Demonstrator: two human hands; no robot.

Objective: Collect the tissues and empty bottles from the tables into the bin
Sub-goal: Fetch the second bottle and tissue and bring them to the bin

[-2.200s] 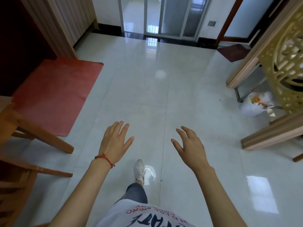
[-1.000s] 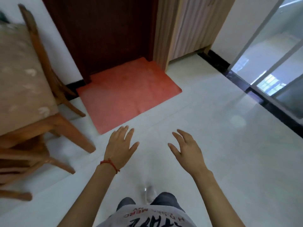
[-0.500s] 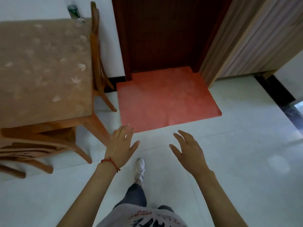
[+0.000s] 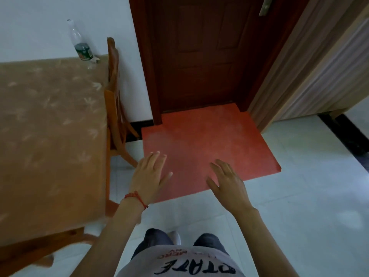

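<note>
While both arms reach forward above the floor, the left hand [image 4: 148,177] is spread flat with straight fingers and holds nothing; a thin red string bracelet [image 4: 136,197] circles its wrist. The right hand [image 4: 227,183] is also open, its fingers relaxed and slightly apart, and it holds nothing. Both hands hang over the near edge of a rectangular red mat [image 4: 201,144] with a dull, slightly grainy surface, which lies before a dark brown panelled wooden door [image 4: 201,54]. On the left stands a wooden table [image 4: 50,136] covered with a tan cloth that has a pale leaf-like pattern. At its far corner, close to the white wall, a clear plastic bottle [image 4: 80,44] with a dark green label stands upright; it looks empty. An orange-brown wooden chair [image 4: 114,100] with a slatted back is pushed against the table's right side. The floor [image 4: 299,196] is of glossy pale tiles.
</note>
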